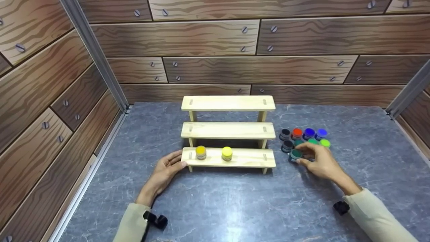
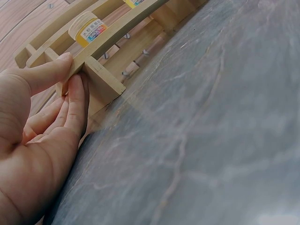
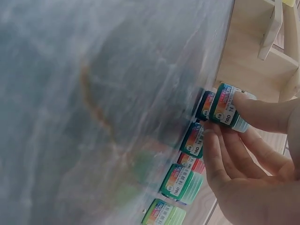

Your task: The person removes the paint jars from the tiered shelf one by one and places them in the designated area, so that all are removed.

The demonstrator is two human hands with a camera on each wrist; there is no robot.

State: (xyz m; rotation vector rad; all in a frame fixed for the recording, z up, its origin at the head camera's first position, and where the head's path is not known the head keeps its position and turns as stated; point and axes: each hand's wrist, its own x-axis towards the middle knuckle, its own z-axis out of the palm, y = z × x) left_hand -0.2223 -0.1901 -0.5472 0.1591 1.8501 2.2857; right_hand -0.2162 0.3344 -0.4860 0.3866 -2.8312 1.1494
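My right hand (image 1: 317, 161) pinches a dark green paint jar (image 1: 295, 154) between thumb and fingers, at the near edge of a group of jars. In the right wrist view that paint jar (image 3: 224, 105) is tilted, its label showing, and appears raised off the table. My left hand (image 1: 164, 171) grips the left end of the lowest step of a three-step wooden stand (image 1: 248, 158), thumb on top and fingers beneath, as the left wrist view shows. On that step stand a dark yellow paint jar (image 1: 201, 153) at the left and a bright yellow paint jar (image 1: 227, 154) near the middle.
Right of the stand, black (image 1: 284, 134), red (image 1: 297, 133), blue (image 1: 309, 133) and lighter blue jars (image 1: 321, 133) form a back row. A black jar (image 1: 287, 146), green jars and a lime jar (image 1: 325, 143) stand before them. Wood-patterned walls (image 1: 208, 37) enclose the grey table (image 1: 215, 208).
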